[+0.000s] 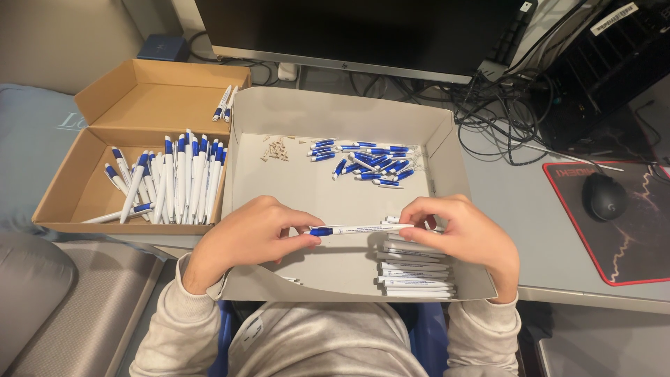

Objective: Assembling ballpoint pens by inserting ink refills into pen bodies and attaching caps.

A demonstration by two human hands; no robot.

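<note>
A white pen with a blue tip was held level between both hands over the grey box. The left hand pinched its blue end, grip clamped between thumb and fingertips; the right hand closed its grip on the white end, whose tip was hidden behind the fingers. Just beneath the right hand lay a stack of white pen barrels, partly covered by the palm. Farther from the grip, at the box's far wall, lay a heap of blue pen parts and some small pale pieces, too small to make out. Beyond the left hand stood a brown cardboard box of assembled pens. Past the right hand a black mouse sat on a mat on the table, cut off at the edge.
</note>
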